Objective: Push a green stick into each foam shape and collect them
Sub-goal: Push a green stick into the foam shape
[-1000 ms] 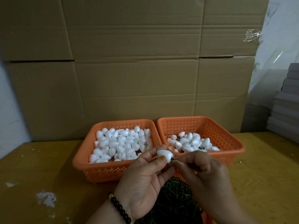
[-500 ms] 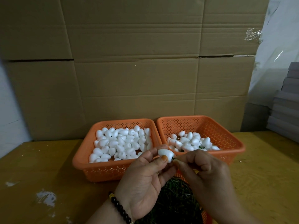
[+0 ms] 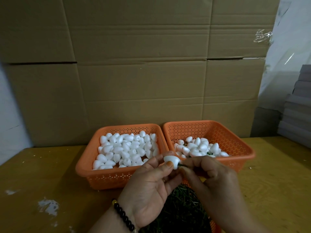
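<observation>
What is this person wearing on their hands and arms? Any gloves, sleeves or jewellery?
No gloves: both hands are bare. The left hand has a bracelet of round black beads at the wrist, with one yellowish bead among them, and a ring shows on one finger. Its thumbnail looks orange-tinted. The right hand shows no jewellery. No sleeves are visible on either forearm.

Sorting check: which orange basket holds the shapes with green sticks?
The right basket: green stems show among its foam shapes. The left basket holds only plain white ones.
</observation>
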Demonstrator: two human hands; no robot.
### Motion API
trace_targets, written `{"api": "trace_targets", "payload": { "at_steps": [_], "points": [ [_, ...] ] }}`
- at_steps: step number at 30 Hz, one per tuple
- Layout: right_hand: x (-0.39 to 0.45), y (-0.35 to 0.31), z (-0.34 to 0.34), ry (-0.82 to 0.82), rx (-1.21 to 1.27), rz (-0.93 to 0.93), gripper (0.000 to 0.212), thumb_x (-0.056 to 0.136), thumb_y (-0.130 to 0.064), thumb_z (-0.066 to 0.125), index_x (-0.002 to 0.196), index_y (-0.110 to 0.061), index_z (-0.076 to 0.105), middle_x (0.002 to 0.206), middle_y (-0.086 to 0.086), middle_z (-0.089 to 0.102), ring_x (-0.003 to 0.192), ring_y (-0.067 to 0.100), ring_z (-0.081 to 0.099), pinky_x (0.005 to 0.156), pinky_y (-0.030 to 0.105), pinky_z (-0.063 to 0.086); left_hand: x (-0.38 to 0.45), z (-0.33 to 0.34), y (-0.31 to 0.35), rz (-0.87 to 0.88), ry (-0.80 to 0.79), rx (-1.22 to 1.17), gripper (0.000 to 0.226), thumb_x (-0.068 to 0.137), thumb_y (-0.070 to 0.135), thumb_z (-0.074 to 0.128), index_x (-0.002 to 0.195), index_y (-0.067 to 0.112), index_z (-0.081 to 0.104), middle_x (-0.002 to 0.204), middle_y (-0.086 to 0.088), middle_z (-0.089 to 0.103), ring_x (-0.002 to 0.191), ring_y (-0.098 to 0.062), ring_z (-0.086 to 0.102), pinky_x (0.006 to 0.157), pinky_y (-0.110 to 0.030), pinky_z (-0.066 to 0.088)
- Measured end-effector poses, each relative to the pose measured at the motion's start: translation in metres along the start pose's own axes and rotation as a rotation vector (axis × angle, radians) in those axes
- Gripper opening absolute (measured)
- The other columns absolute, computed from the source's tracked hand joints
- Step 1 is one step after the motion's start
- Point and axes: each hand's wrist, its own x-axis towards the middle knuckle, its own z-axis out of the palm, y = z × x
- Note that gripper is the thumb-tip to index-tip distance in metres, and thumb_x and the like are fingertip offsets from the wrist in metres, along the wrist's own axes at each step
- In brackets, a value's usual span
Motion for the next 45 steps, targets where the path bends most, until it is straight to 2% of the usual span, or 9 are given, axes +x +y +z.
{"api": "trace_targets", "payload": {
  "at_steps": [5,15,19,23,30,35,39,43,45],
  "points": [
    [0.0,0.0,0.0,-0.005,0.097,0.031,0.022,0.074,-0.023,0.079,0.093,-0.024,0.067,0.077,-0.017,0.067,0.073,0.001,0.068,0.065,0.021,0.056,-0.001,-0.002,0.001,-0.033,-0.048,-0.025,0.026,0.077,-0.002,0.061,0.101,0.001,0.071,0.107,-0.021,0.068,0.089,-0.026,0.07,0.071,-0.036,0.058],
    [0.0,0.003,-0.001,-0.015,0.121,-0.016,0.014,0.076,-0.015,0.072,0.089,-0.021,0.069,0.081,-0.013,0.067,0.073,0.007,0.068,0.061,0.026,0.056,0.0,-0.003,0.0,-0.043,-0.063,-0.033,0.031,0.079,-0.003,0.059,0.11,0.0,0.063,0.107,-0.022,0.067,0.087,-0.027,0.07,0.07,-0.035,0.058],
    [0.0,0.006,0.0,-0.068,0.071,-0.006,0.034,0.072,-0.019,0.079,0.102,-0.027,0.066,0.096,-0.014,0.062,0.087,0.004,0.065,0.074,0.021,0.055,-0.001,-0.005,0.0,-0.063,-0.07,-0.034,0.033,0.081,-0.002,0.058,0.114,-0.001,0.063,0.107,-0.024,0.066,0.087,-0.028,0.069,0.068,-0.035,0.058],
    [0.0,0.009,0.002,-0.121,0.038,0.002,0.051,0.07,-0.022,0.08,0.116,-0.032,0.061,0.109,-0.017,0.057,0.099,0.001,0.061,0.083,0.021,0.053,-0.002,-0.006,-0.003,-0.112,-0.118,-0.022,0.048,0.081,0.005,0.064,0.127,0.0,0.055,0.113,-0.023,0.063,0.097,-0.028,0.065,0.08,-0.038,0.057],
    [0.001,0.005,0.003,-0.108,0.089,-0.02,0.032,0.075,-0.023,0.075,0.105,-0.028,0.067,0.101,-0.014,0.061,0.092,0.005,0.064,0.077,0.022,0.053,-0.003,-0.005,-0.003,-0.162,-0.207,-0.03,0.042,0.079,0.009,0.063,0.121,0.003,0.064,0.102,-0.017,0.067,0.092,-0.024,0.067,0.08,-0.038,0.055],
    [0.001,0.005,0.0,-0.144,0.07,-0.011,0.03,0.074,-0.02,0.076,0.101,-0.028,0.068,0.097,-0.015,0.063,0.091,0.003,0.064,0.077,0.017,0.051,-0.001,-0.006,-0.005,-0.112,-0.125,0.063,0.047,0.085,0.004,0.062,0.131,-0.003,0.05,0.102,-0.02,0.064,0.09,-0.026,0.064,0.075,-0.038,0.056],
    [0.004,0.006,-0.004,-0.213,0.06,0.017,0.024,0.072,-0.019,0.077,0.092,-0.027,0.068,0.09,-0.015,0.065,0.086,0.005,0.065,0.072,0.023,0.052,0.0,-0.005,-0.008,-0.078,-0.052,0.184,0.045,0.081,0.003,0.061,0.124,-0.004,0.051,0.113,-0.025,0.065,0.095,-0.03,0.065,0.073,-0.04,0.056],
    [0.007,0.01,-0.008,-0.218,0.042,0.07,0.022,0.073,-0.018,0.078,0.089,-0.027,0.066,0.086,-0.013,0.067,0.085,0.006,0.066,0.073,0.027,0.053,0.0,-0.002,-0.009,-0.006,0.016,0.277,0.049,0.075,0.021,0.068,0.118,0.001,0.056,0.108,-0.021,0.067,0.09,-0.027,0.064,0.074,-0.04,0.056],
    [0.012,0.017,-0.013,-0.167,0.04,0.134,0.019,0.074,-0.023,0.075,0.089,-0.03,0.065,0.087,-0.015,0.068,0.087,0.002,0.065,0.076,0.02,0.052,0.0,-0.001,-0.005,0.03,0.054,0.307,0.045,0.074,0.028,0.069,0.113,0.007,0.061,0.103,-0.019,0.068,0.085,-0.026,0.065,0.07,-0.037,0.056]
  ]
}}
